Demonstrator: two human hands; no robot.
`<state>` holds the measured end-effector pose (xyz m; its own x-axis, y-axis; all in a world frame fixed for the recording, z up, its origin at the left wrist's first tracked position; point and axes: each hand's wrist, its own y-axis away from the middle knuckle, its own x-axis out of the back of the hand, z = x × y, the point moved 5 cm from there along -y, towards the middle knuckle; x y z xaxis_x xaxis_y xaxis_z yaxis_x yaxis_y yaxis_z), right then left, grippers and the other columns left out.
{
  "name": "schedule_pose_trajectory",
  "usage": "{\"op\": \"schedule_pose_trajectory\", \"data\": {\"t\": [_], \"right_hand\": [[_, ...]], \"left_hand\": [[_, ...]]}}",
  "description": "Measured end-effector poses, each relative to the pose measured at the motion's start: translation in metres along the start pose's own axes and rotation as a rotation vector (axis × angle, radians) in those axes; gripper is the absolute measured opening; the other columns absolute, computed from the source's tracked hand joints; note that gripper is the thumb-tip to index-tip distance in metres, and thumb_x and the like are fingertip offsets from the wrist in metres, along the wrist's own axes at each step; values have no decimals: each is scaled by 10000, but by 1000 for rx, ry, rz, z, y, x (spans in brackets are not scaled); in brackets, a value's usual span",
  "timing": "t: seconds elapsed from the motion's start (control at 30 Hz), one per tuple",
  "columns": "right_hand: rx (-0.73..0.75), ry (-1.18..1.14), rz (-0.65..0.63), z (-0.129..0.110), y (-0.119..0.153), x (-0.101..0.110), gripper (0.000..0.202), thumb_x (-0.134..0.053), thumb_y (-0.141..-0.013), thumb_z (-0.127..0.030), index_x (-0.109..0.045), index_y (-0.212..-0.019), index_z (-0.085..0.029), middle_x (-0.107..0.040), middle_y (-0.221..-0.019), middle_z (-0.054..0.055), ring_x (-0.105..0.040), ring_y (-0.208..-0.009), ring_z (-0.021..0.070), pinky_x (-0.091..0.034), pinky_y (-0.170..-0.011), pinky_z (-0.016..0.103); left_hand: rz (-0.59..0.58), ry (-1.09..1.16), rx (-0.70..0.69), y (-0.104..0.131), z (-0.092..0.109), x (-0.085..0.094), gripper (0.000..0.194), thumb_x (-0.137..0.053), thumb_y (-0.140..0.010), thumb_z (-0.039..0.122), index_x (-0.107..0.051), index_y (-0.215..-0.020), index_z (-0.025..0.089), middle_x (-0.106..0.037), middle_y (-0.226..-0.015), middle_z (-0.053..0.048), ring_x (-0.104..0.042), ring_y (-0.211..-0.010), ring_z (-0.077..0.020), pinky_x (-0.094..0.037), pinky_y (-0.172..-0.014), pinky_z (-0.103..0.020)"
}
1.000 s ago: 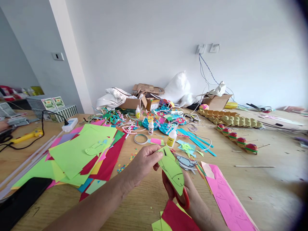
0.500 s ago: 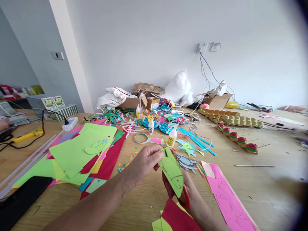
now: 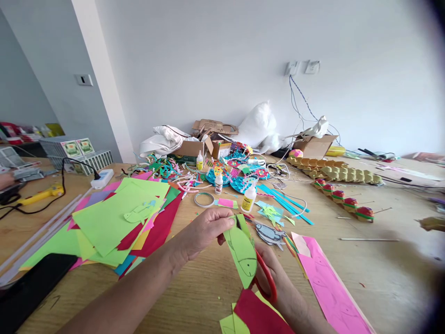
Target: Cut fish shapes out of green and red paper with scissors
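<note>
My left hand [image 3: 210,230] pinches the upper end of a strip of green paper [image 3: 242,260] with a fish drawn on it. At the strip's right edge, my right hand [image 3: 273,266] is closed round the red handles of a pair of scissors [image 3: 266,276]. The blades are mostly hidden behind the paper. A partly cut sliver of green stands off beside the fish's outline. Just beyond my right hand lie grey-blue paper fish [image 3: 269,233]. Below the strip, red paper [image 3: 259,313] overlaps some yellow-green sheets.
Stacked coloured paper [image 3: 111,218] and a black phone [image 3: 38,287] lie on the left. A glue bottle [image 3: 248,198] and a tape roll [image 3: 204,199] stand ahead. Pink paper with drawn fish [image 3: 330,283] and painted egg-carton strips [image 3: 344,202] are on the right.
The green paper has turned and shifted slightly left. The scissors have moved from behind its lower part out to its right edge, and more of the red handles shows.
</note>
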<state>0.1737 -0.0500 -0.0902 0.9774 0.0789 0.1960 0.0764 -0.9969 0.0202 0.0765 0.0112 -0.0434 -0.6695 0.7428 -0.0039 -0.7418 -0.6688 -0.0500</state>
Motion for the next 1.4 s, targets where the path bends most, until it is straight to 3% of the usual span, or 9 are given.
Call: {"op": "schedule_pose_trajectory", "data": {"t": [0.43, 0.77, 1.17, 1.4], "right_hand": [[-63, 47, -31, -9, 6, 0, 323, -467, -772, -466, -458, -589, -201, -407, -425, -55, -355, -393, 95, -249, -392, 195], [-24, 14, -61, 8, 3, 0, 359, -417, -841, -492, -463, -628, -206, -426, -456, -57, -378, -407, 101, -286, -396, 197], [-30, 131, -61, -1, 5, 0, 455, -398, -804, -570, -395, -537, -202, -403, -440, -48, -325, -393, 86, -231, -398, 199], [2, 162, -82, -2, 3, -1, 429, -375, -815, -569, -410, -594, -203, -386, -427, -60, -313, -380, 81, -228, -391, 195]], "left_hand": [[-52, 69, 47, 0, -2, 4, 200, -517, -739, 304, -499, -609, 153, -452, -574, 32, -385, -500, -60, -306, -463, -174], [-46, 54, 33, 1, 0, 0, 199, -520, -746, 304, -529, -617, 153, -459, -593, 25, -384, -522, -67, -304, -480, -179], [-130, -50, 21, 3, 6, 5, 202, -503, -764, 286, -528, -615, 153, -423, -581, 37, -362, -519, -66, -295, -484, -179], [-172, -127, 49, 5, 6, 10, 201, -479, -785, 279, -528, -634, 157, -427, -591, 39, -360, -528, -66, -289, -488, -179]]}}
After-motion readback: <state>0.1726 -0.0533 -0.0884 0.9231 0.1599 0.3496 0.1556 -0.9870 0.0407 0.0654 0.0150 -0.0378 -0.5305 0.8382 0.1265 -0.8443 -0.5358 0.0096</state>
